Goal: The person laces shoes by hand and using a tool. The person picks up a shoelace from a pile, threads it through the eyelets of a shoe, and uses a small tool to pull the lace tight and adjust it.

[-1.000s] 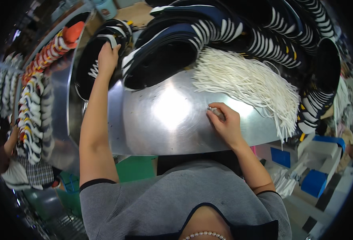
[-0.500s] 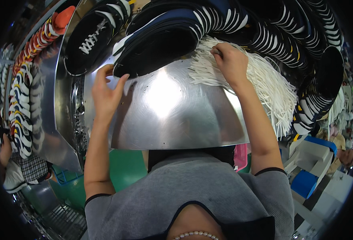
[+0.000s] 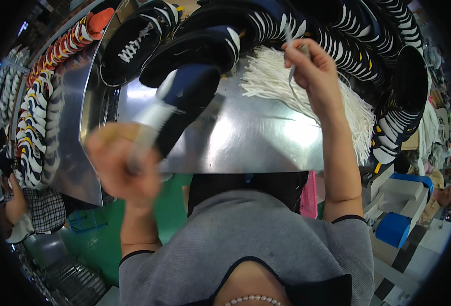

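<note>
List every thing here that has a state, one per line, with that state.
left hand: raised off the table, closed around a dark blue shoe, blurred.
dark blue shoe: lifted, unlaced as far as shows.
right hand: raised, pinching one white lace.
white lace: drawn up from the pile, hanging.
lace pile: loose, spread on the metal table.
metal table: bare and shiny in the middle.

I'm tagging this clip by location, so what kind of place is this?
Most likely a shoe factory lacing station: rows of unlaced sneakers ring a steel worktable, a heap of white shoelaces lies on it, and more sneakers line a conveyor.
</note>
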